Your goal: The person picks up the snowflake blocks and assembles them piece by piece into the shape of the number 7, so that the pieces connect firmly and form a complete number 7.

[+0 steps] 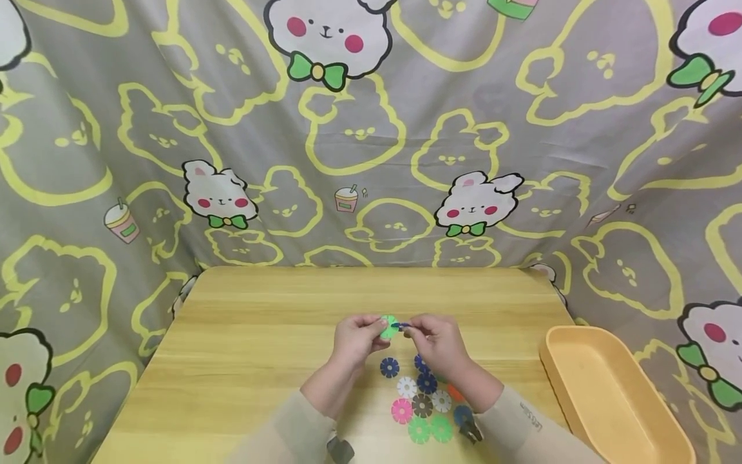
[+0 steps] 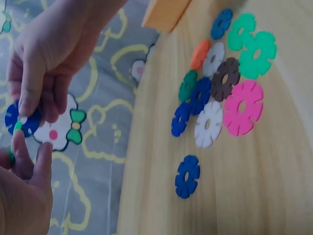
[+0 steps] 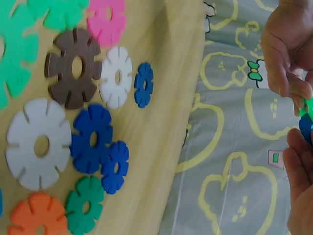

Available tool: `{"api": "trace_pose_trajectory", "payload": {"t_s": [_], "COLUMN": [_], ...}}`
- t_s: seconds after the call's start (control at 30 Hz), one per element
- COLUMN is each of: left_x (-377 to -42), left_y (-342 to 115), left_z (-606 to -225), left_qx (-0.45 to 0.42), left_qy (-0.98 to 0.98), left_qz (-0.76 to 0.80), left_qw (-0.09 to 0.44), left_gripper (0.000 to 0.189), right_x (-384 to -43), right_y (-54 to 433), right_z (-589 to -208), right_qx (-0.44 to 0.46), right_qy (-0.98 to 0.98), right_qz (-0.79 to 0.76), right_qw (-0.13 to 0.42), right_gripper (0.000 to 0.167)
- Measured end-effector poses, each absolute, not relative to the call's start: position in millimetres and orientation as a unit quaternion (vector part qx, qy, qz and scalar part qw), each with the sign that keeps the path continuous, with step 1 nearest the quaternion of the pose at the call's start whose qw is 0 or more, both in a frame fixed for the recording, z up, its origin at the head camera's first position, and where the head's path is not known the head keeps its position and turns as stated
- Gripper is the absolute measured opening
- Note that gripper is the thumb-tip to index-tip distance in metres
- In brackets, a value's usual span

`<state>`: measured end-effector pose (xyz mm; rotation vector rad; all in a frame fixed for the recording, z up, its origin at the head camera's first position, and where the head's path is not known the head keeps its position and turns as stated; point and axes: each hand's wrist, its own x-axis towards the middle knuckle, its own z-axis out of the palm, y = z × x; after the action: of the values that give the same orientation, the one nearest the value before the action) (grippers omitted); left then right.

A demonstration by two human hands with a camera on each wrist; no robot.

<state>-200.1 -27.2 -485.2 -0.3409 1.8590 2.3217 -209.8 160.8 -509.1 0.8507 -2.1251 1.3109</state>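
Observation:
Above the table, my left hand [image 1: 355, 338] pinches a light green slotted disc [image 1: 388, 327] between thumb and fingers. Opposite it, my right hand [image 1: 442, 341] pinches a dark blue slotted disc [image 2: 30, 124] by its edge. The blue disc meets the green one roughly crosswise at the rim; how deep the slots are engaged I cannot tell. Fingers cover part of both discs. Nearer me on the table lie loose flower-like discs, among them a pink one [image 1: 402, 411], a brown one [image 1: 422, 405], a white one [image 1: 407, 387] and a separate blue one [image 1: 390, 367].
An orange-yellow plastic tray [image 1: 608, 393] stands at the table's right edge. More discs lie flat below my hands, including an orange one [image 2: 200, 55] and a dark green one [image 2: 187, 86]. A patterned grey curtain [image 1: 371, 142] surrounds the wooden table [image 1: 249, 335].

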Motion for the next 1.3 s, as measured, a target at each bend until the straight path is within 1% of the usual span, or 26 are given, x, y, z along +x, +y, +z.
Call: {"api": "trace_pose_trajectory", "payload": {"t_s": [0.1, 0.17, 0.23, 0.33, 0.43, 0.53, 0.63, 0.7, 0.8, 0.9, 1.0, 1.07, 1.17, 1.3], "left_x": [-201.3, -201.6, -201.9, -202.4, -203.9, -205.0, -204.7, -204.0, -204.3, -204.7, -206.5, -207.5, -208.2, -209.2], "left_y": [-28.2, -29.3, -30.7, -33.8, -38.2, -42.8, -43.2, -41.2, -38.7, -40.5, -43.8, -45.7, -47.0, -46.1], "left_z": [-482.1, -482.4, -483.4, -484.7, -484.1, -482.9, -481.8, -482.2, -483.2, -483.2, -483.2, -483.6, -483.9, -485.6], "left_qx": [-0.106, -0.104, -0.100, -0.075, -0.023, 0.048, 0.113, 0.138, 0.143, 0.132, 0.116, 0.108, 0.098, 0.092], "left_qy": [0.620, 0.622, 0.631, 0.666, 0.714, 0.763, 0.802, 0.817, 0.826, 0.831, 0.832, 0.832, 0.828, 0.820], "left_qz": [0.774, 0.772, 0.765, 0.738, 0.697, 0.644, 0.586, 0.559, 0.542, 0.538, 0.539, 0.542, 0.551, 0.564], "left_qw": [0.073, 0.079, 0.085, 0.080, 0.057, 0.027, -0.011, -0.034, -0.053, -0.053, -0.051, -0.049, -0.040, -0.029], "left_gripper": [0.015, 0.015, 0.015, 0.017, 0.023, 0.028, 0.020, 0.012, 0.005, 0.005, 0.005, 0.006, 0.007, 0.011], "right_x": [-212.2, -212.9, -212.6, -211.5, -210.3, -209.6, -209.7, -210.0, -211.3, -215.7, -222.3, -225.3, -225.5, -222.2], "right_y": [160.6, 161.3, 162.4, 163.6, 163.3, 161.8, 159.7, 158.5, 160.1, 170.1, 184.5, 192.6, 199.1, 197.4], "right_z": [-506.7, -506.1, -505.9, -506.0, -504.9, -504.3, -504.9, -504.8, -503.8, -507.5, -518.2, -527.0, -538.4, -547.2], "right_qx": [0.316, 0.316, 0.311, 0.295, 0.270, 0.252, 0.250, 0.252, 0.236, 0.188, 0.131, 0.111, 0.121, 0.166], "right_qy": [-0.782, -0.785, -0.790, -0.800, -0.808, -0.811, -0.808, -0.805, -0.811, -0.839, -0.891, -0.925, -0.954, -0.960], "right_qz": [0.468, 0.465, 0.467, 0.474, 0.485, 0.494, 0.502, 0.508, 0.519, 0.506, 0.435, 0.363, 0.270, 0.211], "right_qw": [0.263, 0.259, 0.247, 0.221, 0.196, 0.184, 0.181, 0.176, 0.134, 0.070, 0.013, -0.018, -0.056, -0.074], "right_gripper": [0.017, 0.017, 0.016, 0.014, 0.010, 0.006, 0.006, 0.006, 0.006, 0.012, 0.017, 0.017, 0.022, 0.028]}}
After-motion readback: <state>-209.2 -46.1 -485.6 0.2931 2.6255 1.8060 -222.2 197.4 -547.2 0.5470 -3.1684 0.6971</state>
